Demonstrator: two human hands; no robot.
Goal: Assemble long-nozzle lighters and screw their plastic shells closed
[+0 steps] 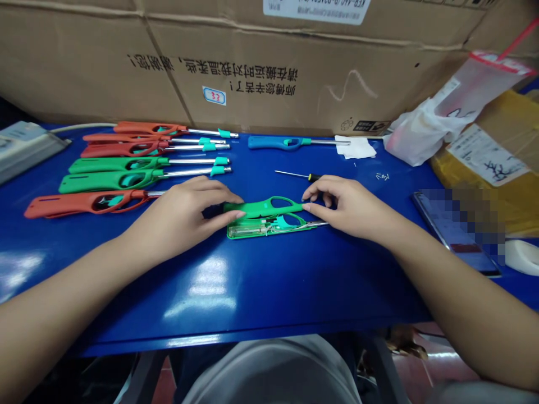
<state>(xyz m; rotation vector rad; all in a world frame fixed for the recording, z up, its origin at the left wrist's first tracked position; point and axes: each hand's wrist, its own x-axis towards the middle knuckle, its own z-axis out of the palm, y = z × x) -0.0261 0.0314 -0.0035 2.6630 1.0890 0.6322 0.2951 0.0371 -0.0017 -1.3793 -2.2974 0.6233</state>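
In front of me a green half shell [265,209] of a long-necked gas lighter spans the gap between my two hands. My left hand [197,207] pinches its left end between thumb and fingers. At its narrow right end, my right hand [332,202] grips it with thumb and fingertips. Just below lies the lighter's other half [246,229], open side up. A clear fuel tank, a teal trigger, thin wires and a metal tube show inside it. Behind my right hand is a screwdriver [295,174], its black and yellow handle partly hidden by my fingers.
Several assembled red and green lighters [105,180] lie at left, near a power strip [29,148]. A blue lighter [278,143] rests by white paper [356,147] and small screws [382,176]. A cardboard box [236,45] stands behind; a phone [455,235] and a bagged cup [446,112] are right.
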